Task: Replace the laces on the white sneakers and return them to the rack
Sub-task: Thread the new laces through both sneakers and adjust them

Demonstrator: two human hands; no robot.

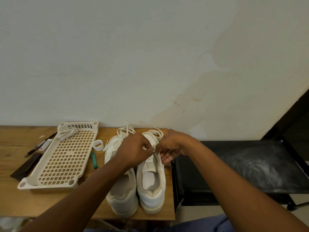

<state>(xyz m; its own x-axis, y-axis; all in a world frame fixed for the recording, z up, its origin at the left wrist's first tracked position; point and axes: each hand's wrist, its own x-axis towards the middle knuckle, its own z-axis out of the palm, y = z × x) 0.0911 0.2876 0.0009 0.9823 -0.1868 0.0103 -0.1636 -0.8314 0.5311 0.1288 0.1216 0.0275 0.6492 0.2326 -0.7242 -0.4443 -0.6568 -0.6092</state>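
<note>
Bench [15, 198] carries everything, wall behind, black stand [250, 164] to its right. Perforated rack tray [65, 158] lies flat at left, spare lace bundle [67, 133] in its far end. Both white sneakers [151, 186] stand side by side mid-bench, heels toward me. My left hand [133, 149] and right hand [172, 145] meet over the right shoe's tongue, fingers of each curled and pinching its lace [154, 150]; loose lace ends [126, 130] trail past the toes. Small stuff: white tape ring [97, 144], teal pen [94, 159], markers [40, 144], dark pouch [26, 166] left of the tray.
</note>
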